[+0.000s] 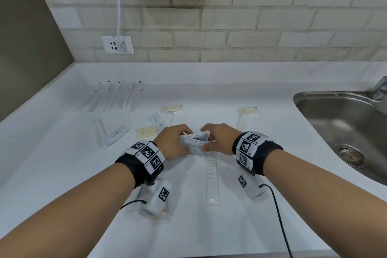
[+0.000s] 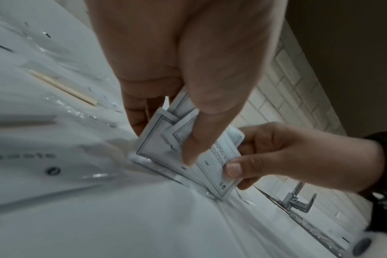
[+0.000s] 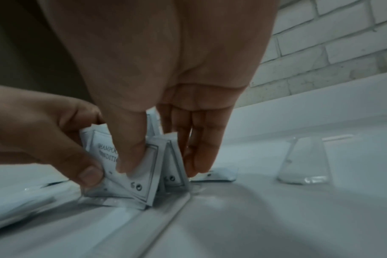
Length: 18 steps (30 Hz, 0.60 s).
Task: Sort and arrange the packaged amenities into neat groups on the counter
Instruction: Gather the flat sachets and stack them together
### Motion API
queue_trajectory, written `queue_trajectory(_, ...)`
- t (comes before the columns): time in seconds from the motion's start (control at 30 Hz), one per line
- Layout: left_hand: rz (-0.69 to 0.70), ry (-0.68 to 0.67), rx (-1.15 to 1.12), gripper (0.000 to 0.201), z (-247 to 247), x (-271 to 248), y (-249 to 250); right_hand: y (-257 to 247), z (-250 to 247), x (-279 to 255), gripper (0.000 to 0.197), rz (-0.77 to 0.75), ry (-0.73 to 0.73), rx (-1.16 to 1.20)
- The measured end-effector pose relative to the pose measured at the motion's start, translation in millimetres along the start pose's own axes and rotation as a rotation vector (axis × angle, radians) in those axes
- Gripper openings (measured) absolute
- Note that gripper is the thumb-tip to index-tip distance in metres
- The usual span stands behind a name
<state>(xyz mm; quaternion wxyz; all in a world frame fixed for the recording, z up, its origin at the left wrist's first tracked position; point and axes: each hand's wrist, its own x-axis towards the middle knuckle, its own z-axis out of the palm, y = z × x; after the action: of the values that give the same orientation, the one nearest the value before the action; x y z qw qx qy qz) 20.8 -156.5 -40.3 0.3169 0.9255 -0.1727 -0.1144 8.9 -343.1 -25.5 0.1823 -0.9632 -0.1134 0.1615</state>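
Observation:
Both hands meet at the middle of the white counter (image 1: 261, 222) around a small stack of white shampoo sachets (image 1: 195, 145). My left hand (image 1: 184, 141) pinches the stack's left side between thumb and fingers. My right hand (image 1: 207, 139) pinches its right side. In the left wrist view the sachets (image 2: 157, 144) stand on edge on the counter, fanned unevenly, with the right hand (image 2: 276, 157) opposite. The right wrist view shows the sachets (image 3: 144, 176) splayed apart under my thumb (image 3: 130, 153), and the left hand (image 3: 44, 139) holding their far side.
Clear-wrapped toothbrushes (image 1: 117, 96) lie in a row at the back left. A toothpaste sachet (image 1: 117, 133), cream packets (image 1: 146, 132) (image 1: 172, 109) (image 1: 249, 110) and a wrapped comb (image 1: 211, 178) lie around the hands. A steel sink (image 1: 343, 123) is at the right.

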Motion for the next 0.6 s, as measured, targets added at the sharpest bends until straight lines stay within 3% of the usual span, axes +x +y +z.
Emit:
queue_trajectory(0.07, 0.010, 0.025, 0.017, 0.043, 2, 0, 1, -1, -1, -2, 0.076, -0.042, 0.024, 0.019)
queue_trajectory(0.1, 0.024, 0.028, 0.037, 0.047, 4, 0, 1, -2, -1, -3, 0.077, -0.076, 0.035, -0.014)
queue_trajectory(0.27, 0.008, -0.045, 0.090, 0.048, 16, -2, 2, -6, 9, -3, 0.038, -0.104, -0.040, -0.234)
queue_trajectory(0.43, -0.080, -0.052, 0.165, 0.046, 26, 1, 1, -8, 22, 0, 0.037, -0.081, -0.049, -0.282)
queue_trajectory(0.6, -0.051, -0.103, 0.172, 0.023, 14, 5, 2, -5, 15, 3, 0.041, -0.076, -0.101, -0.272)
